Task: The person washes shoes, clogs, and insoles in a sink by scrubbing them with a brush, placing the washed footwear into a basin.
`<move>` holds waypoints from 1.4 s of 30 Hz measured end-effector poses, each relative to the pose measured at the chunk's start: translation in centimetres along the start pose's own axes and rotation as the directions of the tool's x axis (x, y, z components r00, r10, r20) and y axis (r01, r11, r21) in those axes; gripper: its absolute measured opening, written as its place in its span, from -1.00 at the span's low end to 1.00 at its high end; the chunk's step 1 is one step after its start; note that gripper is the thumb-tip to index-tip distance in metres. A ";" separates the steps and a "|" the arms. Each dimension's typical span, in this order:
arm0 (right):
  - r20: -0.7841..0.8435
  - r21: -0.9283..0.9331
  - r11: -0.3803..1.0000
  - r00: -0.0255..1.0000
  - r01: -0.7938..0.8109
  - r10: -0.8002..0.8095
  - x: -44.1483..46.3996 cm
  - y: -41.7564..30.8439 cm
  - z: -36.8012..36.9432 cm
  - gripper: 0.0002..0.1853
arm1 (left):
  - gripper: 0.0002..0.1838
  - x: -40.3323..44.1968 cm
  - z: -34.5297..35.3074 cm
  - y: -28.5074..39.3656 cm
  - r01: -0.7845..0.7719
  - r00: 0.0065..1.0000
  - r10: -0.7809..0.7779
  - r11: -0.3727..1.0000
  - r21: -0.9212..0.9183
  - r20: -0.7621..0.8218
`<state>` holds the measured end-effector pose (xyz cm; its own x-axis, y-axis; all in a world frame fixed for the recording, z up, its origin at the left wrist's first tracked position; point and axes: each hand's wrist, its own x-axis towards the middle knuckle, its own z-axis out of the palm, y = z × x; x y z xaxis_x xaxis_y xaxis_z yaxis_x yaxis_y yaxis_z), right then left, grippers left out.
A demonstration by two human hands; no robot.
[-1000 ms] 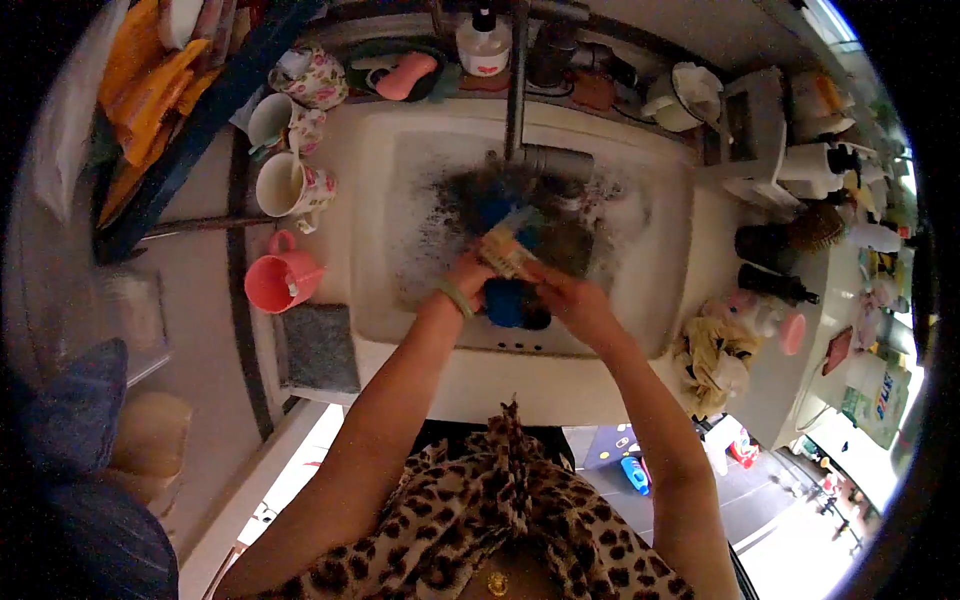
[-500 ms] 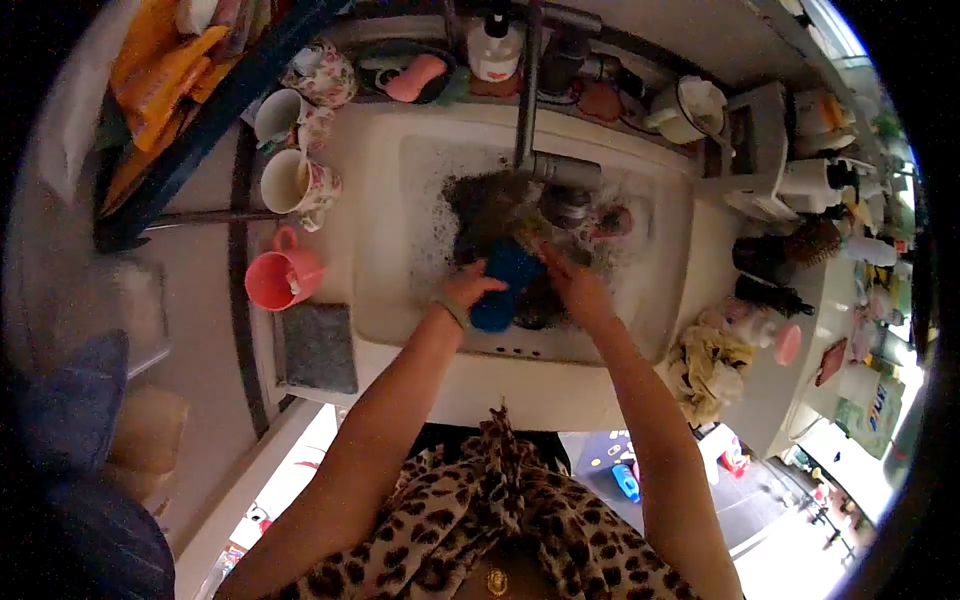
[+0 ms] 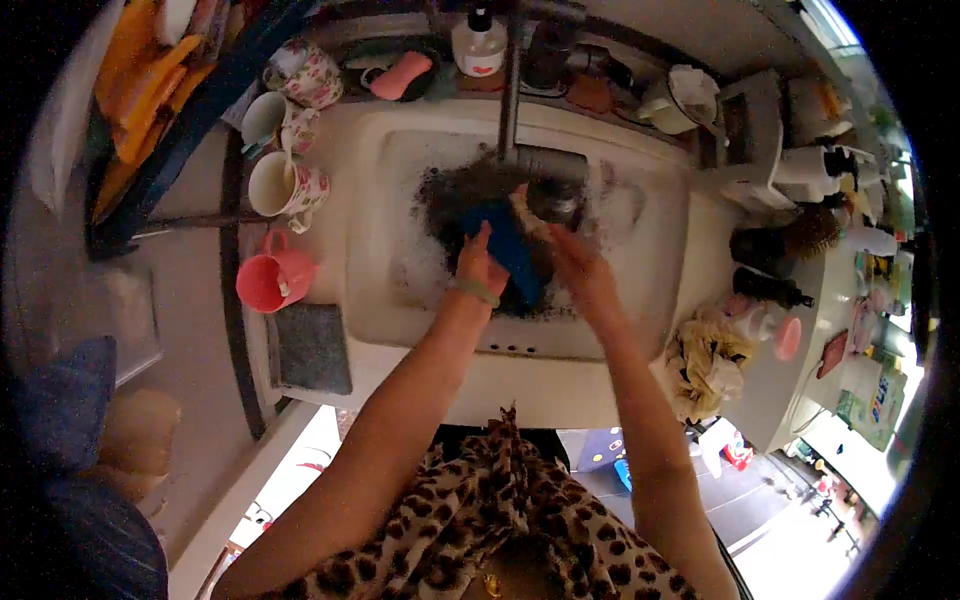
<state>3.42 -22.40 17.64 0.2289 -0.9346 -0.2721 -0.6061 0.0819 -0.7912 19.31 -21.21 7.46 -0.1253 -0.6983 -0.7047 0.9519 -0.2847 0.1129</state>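
Observation:
Over the white sink, my left hand grips a flat blue piece shaped like a shoe sole, tilted beneath the faucet. Its fingers lie along the left edge, thumb on top. My right hand is closed round a small pale, brush-like thing at the blue piece's upper right side; motion blurs these fingers. Dark wet matter lies under and around the blue piece, with dark specks on the basin.
Floral mugs and a pink mug line the left rim, above a grey pad. A soap bottle and pink soap stand at the back. Crumpled beige cloth and a hairbrush lie right.
The blue piece has turned, its upper end now leaning left and its lower end right. My left hand has moved up and slightly right. My right hand stays close beside it.

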 end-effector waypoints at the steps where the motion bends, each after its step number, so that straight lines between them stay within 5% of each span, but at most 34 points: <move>1: -0.013 -0.025 1.000 1.000 0.007 -0.007 -0.4 -0.3 1.4 -0.56 | -0.54 1.5 -1.0 -0.2 0.059 0.948 -0.014 0.989 -0.133 0.319; 2: -0.030 -0.107 0.993 0.999 -0.042 0.039 -0.8 -0.1 4.1 -0.55 | -0.54 4.0 -3.1 -0.5 0.161 0.799 0.019 0.956 -0.244 0.600; 4: -0.011 -0.171 0.974 0.989 -0.146 0.147 -2.0 -0.5 4.6 -0.53 | -0.54 3.7 -2.1 0.1 0.200 0.796 0.033 0.928 -0.315 0.604; 6: 0.066 -0.140 0.956 0.961 -0.259 0.270 -3.1 -1.4 2.9 -0.52 | -0.55 1.9 0.0 1.5 0.045 0.999 -0.038 0.975 -0.220 0.035; 7: 0.072 -0.218 0.952 0.970 -0.213 0.233 -3.0 -0.9 1.9 -0.52 | -0.57 2.4 -0.1 0.2 -0.126 0.992 0.124 0.987 -0.097 -0.031; 10: 0.100 -0.427 0.891 0.971 -0.155 0.217 -3.1 1.8 -1.6 -0.54 | -0.56 2.3 -1.6 -0.7 -0.026 0.991 0.061 0.962 -0.273 0.123; 12: 0.144 -0.534 0.827 0.946 -0.174 0.292 -2.4 3.1 -2.6 -0.56 | -0.57 2.4 -1.6 0.2 -0.051 0.992 0.074 0.976 -0.214 0.103; 16: 0.067 -0.213 0.971 0.989 -0.113 0.130 -1.2 -0.1 2.2 -0.59 | -0.59 3.9 -2.0 1.5 -0.098 0.988 0.114 0.984 -0.148 0.102; 19: 0.084 -0.159 0.977 0.984 -0.143 0.158 -2.0 -0.9 3.9 -0.58 | -0.60 2.4 1.0 4.2 0.107 0.977 -0.156 0.946 -0.305 -0.143; 22: 0.027 -0.120 0.976 0.982 -0.182 0.187 -4.9 4.4 1.7 -0.56 | -0.56 1.4 -0.6 4.3 -0.033 0.978 0.029 0.999 0.013 0.204; 24: 0.042 -0.176 0.929 0.941 -0.325 0.337 -6.1 8.1 -1.2 -0.55 | -0.54 -1.0 0.7 4.0 -0.056 0.980 0.038 0.994 0.092 0.194; 30: -0.245 -0.143 0.869 0.867 -0.474 0.433 -4.2 11.0 -5.7 -0.62 | -0.63 -6.1 4.3 3.6 -0.119 0.976 0.047 0.932 0.342 0.211; 33: -0.329 -0.155 0.891 0.873 -0.426 0.360 -2.0 8.5 -4.3 -0.65 | -0.64 -6.6 4.3 4.6 -0.090 0.980 0.013 0.919 0.384 0.199; 35: -0.300 0.098 0.924 0.874 -0.370 0.382 1.2 13.0 -0.5 -0.64 | -0.59 -7.0 4.3 5.5 -0.107 0.980 0.027 0.904 0.414 0.195; 39: -0.234 0.195 0.956 0.936 -0.218 0.261 1.7 14.1 2.6 -0.63 | -0.46 -7.9 4.6 7.0 -0.236 0.969 0.162 0.821 0.519 0.184; 42: -0.012 0.247 0.894 0.921 -0.374 0.389 0.1 9.2 -1.3 -0.59 | -0.35 -8.6 5.5 7.5 -0.410 0.898 0.389 0.577 0.706 0.204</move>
<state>-3.10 -22.21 11.02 -0.0335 -0.8332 -0.5519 -0.4396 0.5082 -0.7406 25.94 -20.95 18.27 0.2011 -0.8720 -0.4462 0.4035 -0.3414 0.8489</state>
